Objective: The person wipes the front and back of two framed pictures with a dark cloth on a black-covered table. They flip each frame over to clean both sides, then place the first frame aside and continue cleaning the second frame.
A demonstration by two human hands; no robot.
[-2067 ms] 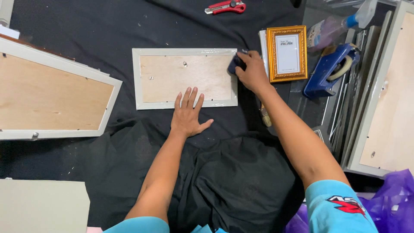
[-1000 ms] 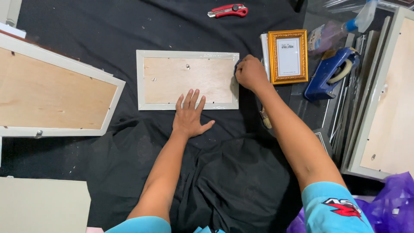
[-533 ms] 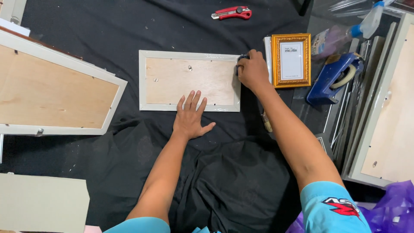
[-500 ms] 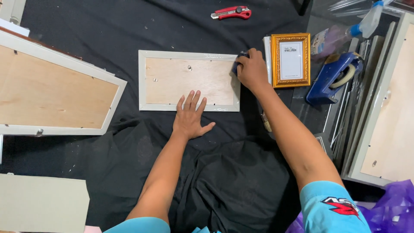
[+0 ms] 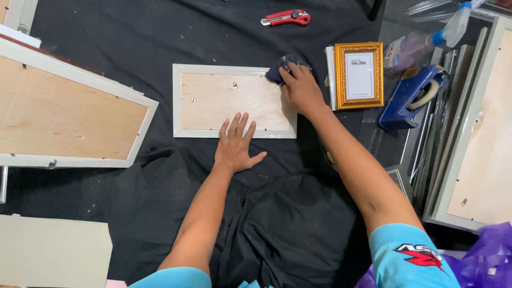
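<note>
A small white picture frame (image 5: 184, 101) lies face down on a black cloth, its plywood back showing. My left hand (image 5: 234, 146) rests flat with fingers spread on the frame's near edge. At the frame's far right corner my right hand (image 5: 300, 88) presses a dark blue rag (image 5: 276, 70) against the rim.
A larger white frame (image 5: 64, 112) lies face down at left. A gold frame (image 5: 359, 76), a blue tape dispenser (image 5: 410, 96) and a spray bottle (image 5: 426, 40) sit at right beside stacked frames (image 5: 474, 138). A red utility knife (image 5: 285, 18) lies at the far edge. A grey board (image 5: 50, 250) is near left.
My right hand with the rag has slid along the frame's right edge up to its far right corner. The left hand has stayed in place on the near edge.
</note>
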